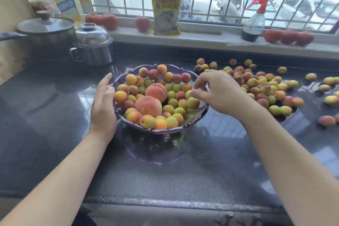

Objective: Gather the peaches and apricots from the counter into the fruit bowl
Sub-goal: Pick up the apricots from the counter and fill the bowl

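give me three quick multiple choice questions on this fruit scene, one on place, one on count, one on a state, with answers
1. Where does the loose pile of apricots lie, relative to the bowl?
A. to its right on the counter
B. to its left by the pots
C. on the windowsill

2. How many large peaches sit in the bowl?
A. none
B. two
C. five

3. What is the left hand doing?
A. holding a peach in the air
B. gripping the spray bottle
C. resting against the bowl's left rim, fingers fairly straight

Answers:
1 A, the heap spreads over the dark counter right of the bowl, behind the right hand.
2 B, two big peaches stand out among the small apricots.
3 C, its palm and fingers lie along the purple rim, holding no fruit.
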Tool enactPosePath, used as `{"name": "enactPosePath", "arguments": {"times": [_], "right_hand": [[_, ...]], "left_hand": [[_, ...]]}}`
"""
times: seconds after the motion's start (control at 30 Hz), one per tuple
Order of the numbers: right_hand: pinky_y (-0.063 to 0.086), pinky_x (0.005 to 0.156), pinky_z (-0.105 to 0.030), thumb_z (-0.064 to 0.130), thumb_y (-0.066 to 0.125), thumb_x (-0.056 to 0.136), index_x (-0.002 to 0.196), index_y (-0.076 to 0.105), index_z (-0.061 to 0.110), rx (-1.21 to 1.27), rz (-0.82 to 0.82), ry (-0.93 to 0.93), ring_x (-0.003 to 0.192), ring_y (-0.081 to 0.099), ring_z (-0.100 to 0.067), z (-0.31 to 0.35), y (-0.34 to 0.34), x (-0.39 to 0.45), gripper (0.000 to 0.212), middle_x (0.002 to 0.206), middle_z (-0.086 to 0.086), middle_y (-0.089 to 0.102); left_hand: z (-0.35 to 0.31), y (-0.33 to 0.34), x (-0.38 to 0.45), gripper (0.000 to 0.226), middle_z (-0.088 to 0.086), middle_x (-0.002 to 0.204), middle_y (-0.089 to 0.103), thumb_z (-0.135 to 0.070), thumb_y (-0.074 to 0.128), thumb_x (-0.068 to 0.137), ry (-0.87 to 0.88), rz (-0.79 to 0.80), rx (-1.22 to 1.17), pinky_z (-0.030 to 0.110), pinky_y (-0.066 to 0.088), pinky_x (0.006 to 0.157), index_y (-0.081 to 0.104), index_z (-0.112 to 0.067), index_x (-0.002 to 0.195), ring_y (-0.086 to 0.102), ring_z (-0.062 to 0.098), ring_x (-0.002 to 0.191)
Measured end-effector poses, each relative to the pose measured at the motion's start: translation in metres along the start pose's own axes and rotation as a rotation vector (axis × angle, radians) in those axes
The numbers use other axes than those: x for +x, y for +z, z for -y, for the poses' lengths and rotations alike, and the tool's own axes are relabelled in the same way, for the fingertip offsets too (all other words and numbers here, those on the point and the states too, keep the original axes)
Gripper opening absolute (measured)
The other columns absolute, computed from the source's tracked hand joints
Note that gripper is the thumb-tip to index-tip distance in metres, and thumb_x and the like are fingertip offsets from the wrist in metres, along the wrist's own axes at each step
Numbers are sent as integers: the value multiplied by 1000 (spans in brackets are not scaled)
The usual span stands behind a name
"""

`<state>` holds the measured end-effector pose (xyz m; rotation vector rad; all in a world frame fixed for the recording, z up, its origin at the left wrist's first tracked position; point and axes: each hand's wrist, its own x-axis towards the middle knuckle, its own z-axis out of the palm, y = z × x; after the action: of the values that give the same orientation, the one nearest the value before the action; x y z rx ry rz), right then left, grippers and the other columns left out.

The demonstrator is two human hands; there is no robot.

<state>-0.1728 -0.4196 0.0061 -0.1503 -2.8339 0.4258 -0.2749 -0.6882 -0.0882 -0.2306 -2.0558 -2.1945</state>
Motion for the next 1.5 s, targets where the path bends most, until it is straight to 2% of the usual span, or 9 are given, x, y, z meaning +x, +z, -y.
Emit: {"name": "enactPosePath", "arguments": {"times": [0.07,0.2,0.47,0.77,0.9,1.1,1.2,1.33,1.5], "right_hand": [[50,76,-31,31,67,95,93,70,21,239,-237,131,84,58,-13,-25,1,-11,11,90,7,64],[46,83,-34,10,56,97,106,70,9,79,-445,418,102,59,-31,-80,21,-32,16,111,-12,63],[43,106,-45,13,51,99,148,47,17,-36,-278,553,132,46,-36,-100,41,-35,49,150,-13,43],[50,77,-43,10,57,96,117,58,7,-253,-293,626,98,59,-42,-110,44,-30,21,128,-18,39],[48,80,-42,9,59,96,113,59,5,-247,-276,676,99,58,-41,-114,44,-29,18,124,-19,41],[51,84,-41,17,65,97,121,60,5,-94,-449,598,105,61,-38,-112,39,-35,27,116,-20,60],[51,79,-26,31,69,95,116,66,12,206,-562,407,97,64,-19,-88,20,-37,28,106,-1,67],[49,76,-20,36,69,94,106,68,26,308,-298,24,91,59,-6,-27,-8,-23,16,96,13,64],[39,78,-32,44,63,95,95,67,27,-12,-4,4,93,49,-15,-9,6,1,18,87,14,58]], "left_hand": [[1,1,-1,51,3,143,67,-51,47,91,-3,26,-18,56,53,113,59,-50,140,67,22,131],[3,0,2,60,4,147,65,-51,48,88,-1,51,-16,56,52,115,59,-44,147,64,24,135],[2,3,0,57,-5,140,66,-50,39,98,2,8,-19,49,55,111,57,-35,150,66,14,129],[-2,4,-4,59,-15,137,62,-50,37,99,16,-4,35,44,54,112,56,-33,153,62,8,130],[-2,2,-3,58,-10,140,63,-52,39,98,-1,-8,34,47,53,114,58,-35,150,62,10,132],[-3,2,-2,62,-5,147,62,-57,40,93,-6,-17,51,50,52,115,59,-36,149,61,14,135],[-1,2,-1,62,-3,150,59,-57,40,93,0,-13,63,51,50,117,59,-36,148,59,16,138],[0,1,1,61,-1,151,59,-59,38,95,-6,10,75,52,52,115,57,-37,149,59,18,138],[-2,0,-1,61,-1,151,60,-57,38,95,-2,10,65,52,52,115,57,-36,149,59,18,137]]}}
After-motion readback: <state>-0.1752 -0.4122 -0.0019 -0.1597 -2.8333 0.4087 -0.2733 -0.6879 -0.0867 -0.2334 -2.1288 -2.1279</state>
